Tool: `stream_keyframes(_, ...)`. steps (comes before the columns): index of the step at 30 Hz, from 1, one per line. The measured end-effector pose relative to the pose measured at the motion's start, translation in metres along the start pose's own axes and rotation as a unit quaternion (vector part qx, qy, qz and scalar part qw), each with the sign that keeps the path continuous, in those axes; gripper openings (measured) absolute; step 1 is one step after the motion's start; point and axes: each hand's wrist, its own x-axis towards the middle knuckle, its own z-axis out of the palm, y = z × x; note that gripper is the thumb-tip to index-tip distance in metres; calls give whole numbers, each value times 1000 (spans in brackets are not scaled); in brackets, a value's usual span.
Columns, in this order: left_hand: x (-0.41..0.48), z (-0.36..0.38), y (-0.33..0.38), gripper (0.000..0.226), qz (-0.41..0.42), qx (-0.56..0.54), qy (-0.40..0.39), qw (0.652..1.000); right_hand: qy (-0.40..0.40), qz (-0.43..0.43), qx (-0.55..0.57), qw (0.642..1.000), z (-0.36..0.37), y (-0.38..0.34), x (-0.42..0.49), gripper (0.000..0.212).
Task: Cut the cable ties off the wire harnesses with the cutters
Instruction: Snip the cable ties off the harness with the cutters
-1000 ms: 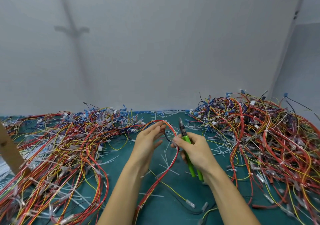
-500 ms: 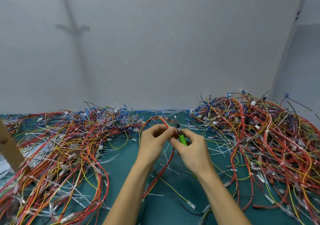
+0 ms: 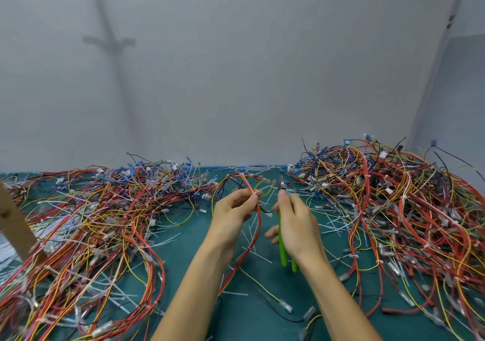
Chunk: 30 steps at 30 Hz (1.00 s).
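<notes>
Green cutters (image 3: pixel 282 249), blades blurred, gripped by right hand (image 3: pixel 298 225); left hand (image 3: pixel 231 216) pinches harness (image 3: pixel 237 176).

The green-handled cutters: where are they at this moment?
In the head view the cutters are gripped in the right hand, just right of centre above the green mat, their tip up beside the wire harness that the left hand pinches.

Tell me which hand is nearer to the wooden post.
Left. The left hand, pinching a red harness, is right of the wooden post, beyond a wire pile; the right hand, holding the green cutters, is farther right.
</notes>
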Motion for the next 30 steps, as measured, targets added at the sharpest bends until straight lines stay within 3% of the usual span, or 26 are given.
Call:
stream_keyframes(5,1,0,-2,9,5,-13,9,1000,-104,-5,-43,994,-9,-1,0,43)
stream_keyframes(30,-2,2,2,11,34,26,18,999,-110,-31,-98,989,-14,0,2,43)
